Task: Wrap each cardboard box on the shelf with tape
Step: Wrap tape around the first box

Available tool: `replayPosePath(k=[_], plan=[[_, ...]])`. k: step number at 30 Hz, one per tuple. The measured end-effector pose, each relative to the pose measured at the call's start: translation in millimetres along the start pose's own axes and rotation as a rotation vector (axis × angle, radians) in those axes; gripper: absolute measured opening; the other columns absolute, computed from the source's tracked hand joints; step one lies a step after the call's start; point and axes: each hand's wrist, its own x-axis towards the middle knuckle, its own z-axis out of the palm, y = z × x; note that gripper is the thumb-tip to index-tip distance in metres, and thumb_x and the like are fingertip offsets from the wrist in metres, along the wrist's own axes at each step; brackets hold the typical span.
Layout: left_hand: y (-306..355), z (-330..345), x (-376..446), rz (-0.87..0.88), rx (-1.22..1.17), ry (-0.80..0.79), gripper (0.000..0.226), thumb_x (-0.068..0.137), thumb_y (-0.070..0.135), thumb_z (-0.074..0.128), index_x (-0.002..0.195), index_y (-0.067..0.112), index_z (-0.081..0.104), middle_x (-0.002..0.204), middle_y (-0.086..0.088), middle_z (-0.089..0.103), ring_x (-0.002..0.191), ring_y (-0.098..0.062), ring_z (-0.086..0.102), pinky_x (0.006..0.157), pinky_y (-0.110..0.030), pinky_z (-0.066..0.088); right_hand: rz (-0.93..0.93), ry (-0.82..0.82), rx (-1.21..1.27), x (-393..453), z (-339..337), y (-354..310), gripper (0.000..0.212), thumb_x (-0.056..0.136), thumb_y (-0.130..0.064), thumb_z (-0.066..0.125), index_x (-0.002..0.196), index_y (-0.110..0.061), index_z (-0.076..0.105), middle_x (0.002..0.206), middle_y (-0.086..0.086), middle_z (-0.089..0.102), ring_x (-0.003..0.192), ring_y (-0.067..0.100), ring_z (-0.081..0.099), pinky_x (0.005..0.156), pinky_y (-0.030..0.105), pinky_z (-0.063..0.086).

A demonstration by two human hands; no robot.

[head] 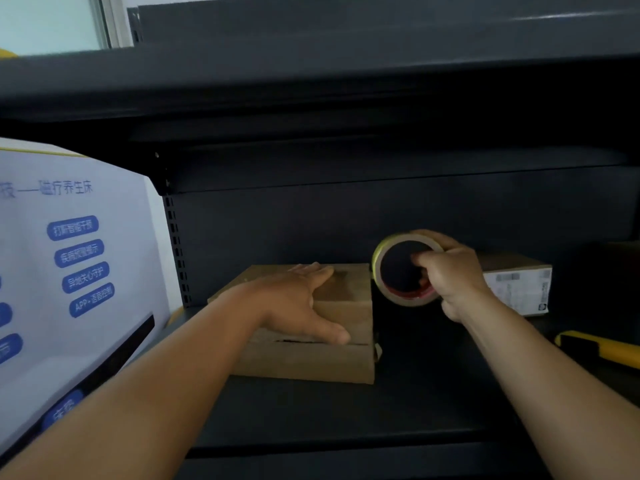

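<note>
Left hand (301, 299) on box (341, 362), right hand (453, 275) gripping tape roll (388, 292)

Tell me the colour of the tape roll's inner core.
Red, visible along the lower inside of the tape roll gripped by the right hand; head view shows it.

Two bare forearms are showing from the bottom corners of the view, uncovered along their whole visible length, with no sleeve edge showing in the view. The left hand (304, 303) is wearing no glove, ring, watch or band that can be made out, and its wrist is showing bare as well. The right hand (453, 275) is likewise going without glove or jewellery, with knuckles and wrist plainly uncovered. Fingernails are appearing short, though the picture is too soft to tell more
</note>
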Motion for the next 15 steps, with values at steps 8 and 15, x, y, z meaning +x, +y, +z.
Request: replayPosePath(k=[8,15], plan=[[1.7,-2.1,-0.3,0.006,-0.008,-0.033,0.104,0.071,0.073,0.059,0.149,0.044,-0.005,0.159,0.014,-0.008,0.146,-0.009,-0.005,0.118,-0.035,0.008,0.056,0.046,-0.022,-6.1,-2.2,8.6,0.042,0.085,0.001,0.056,0.116,-0.027,0.062,0.109,-0.002,0.059,0.094,0.015,0.055,0.057,0.017,0.040],[11.9,-13.4,5.6,0.002,0.096,-0.133,0.102,0.071,0.071,0.061,0.140,0.058,-0.012,0.160,0.011,-0.009,0.147,-0.018,-0.003,0.117,-0.047,0.015,0.030,0.010,-0.133,-15.0,-2.9,16.9,0.041,0.085,0.001,0.056,0.112,-0.030,0.057,0.098,-0.006,0.058,0.079,0.002,0.052,0.061,0.017,0.041]])
